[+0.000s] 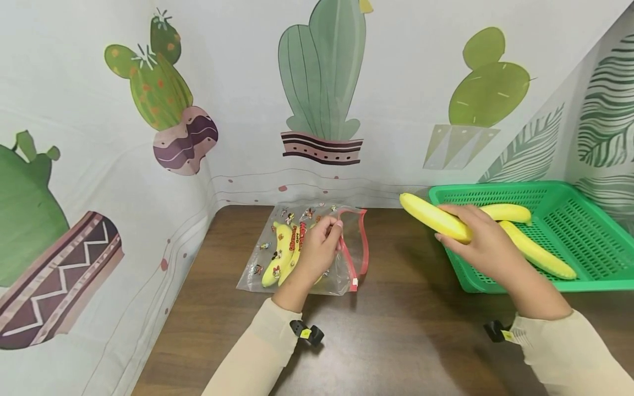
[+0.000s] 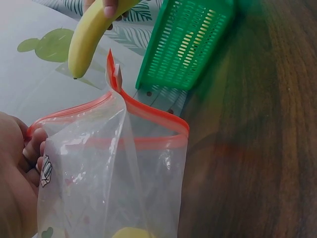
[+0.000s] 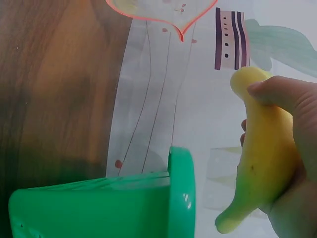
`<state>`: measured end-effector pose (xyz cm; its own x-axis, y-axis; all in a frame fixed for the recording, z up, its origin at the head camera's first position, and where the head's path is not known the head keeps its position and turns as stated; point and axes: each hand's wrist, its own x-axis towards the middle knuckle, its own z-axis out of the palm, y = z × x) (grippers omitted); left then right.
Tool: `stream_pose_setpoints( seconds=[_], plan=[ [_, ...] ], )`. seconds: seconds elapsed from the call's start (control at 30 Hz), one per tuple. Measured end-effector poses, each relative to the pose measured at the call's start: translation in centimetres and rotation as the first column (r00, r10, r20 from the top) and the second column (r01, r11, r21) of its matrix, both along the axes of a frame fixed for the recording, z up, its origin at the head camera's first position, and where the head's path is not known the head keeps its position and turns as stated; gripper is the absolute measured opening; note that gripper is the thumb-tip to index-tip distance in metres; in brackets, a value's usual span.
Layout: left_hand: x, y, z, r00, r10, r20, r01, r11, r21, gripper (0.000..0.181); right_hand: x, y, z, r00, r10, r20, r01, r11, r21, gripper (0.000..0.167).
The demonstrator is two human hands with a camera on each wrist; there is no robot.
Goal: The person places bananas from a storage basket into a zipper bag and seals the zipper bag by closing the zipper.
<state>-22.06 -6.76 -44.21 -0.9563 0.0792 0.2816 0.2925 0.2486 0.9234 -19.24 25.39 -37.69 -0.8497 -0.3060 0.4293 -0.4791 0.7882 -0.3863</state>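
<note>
Left hand (image 1: 319, 246): fingers pinching clear plastic red-edged bag (image 2: 114, 168); right hand (image 1: 479, 241), at three o'clock from bag: fingers round curved yellow banana (image 1: 433, 216).

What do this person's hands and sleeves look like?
The left hand and right hand are ungloved. The left sleeve and right sleeve are plain cream, ending near the wrist. At each cuff sits a small black device with a yellow label.
</note>
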Motion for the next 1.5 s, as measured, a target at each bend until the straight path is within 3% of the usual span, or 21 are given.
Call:
stream_pose_setpoints(
  seconds=[0.4, 1.2, 1.5],
  plan=[
    [0.0, -0.1, 0.0, 1.0, -0.01, -0.027, 0.01, 1.0, -0.022, 0.025, 0.1, -2.3, -0.3, 0.995, 0.096, -0.038, -0.094, 0.994, 0.06, 0.058],
    [-0.1, -0.1, -0.2, 1.0, -0.017, 0.0, 0.017, 1.0, 0.01, 0.027, -0.3, -5.4, -3.8, 0.973, 0.173, -0.15, -0.158, 0.982, 0.106, 0.058],
    [-0.1, -0.2, -0.3, 0.999, -0.036, -0.01, 0.036, 0.999, 0.007, 0.032, -0.6, -6.8, -5.1, 0.969, 0.205, -0.14, -0.19, 0.975, 0.113, 0.058]
  ],
)
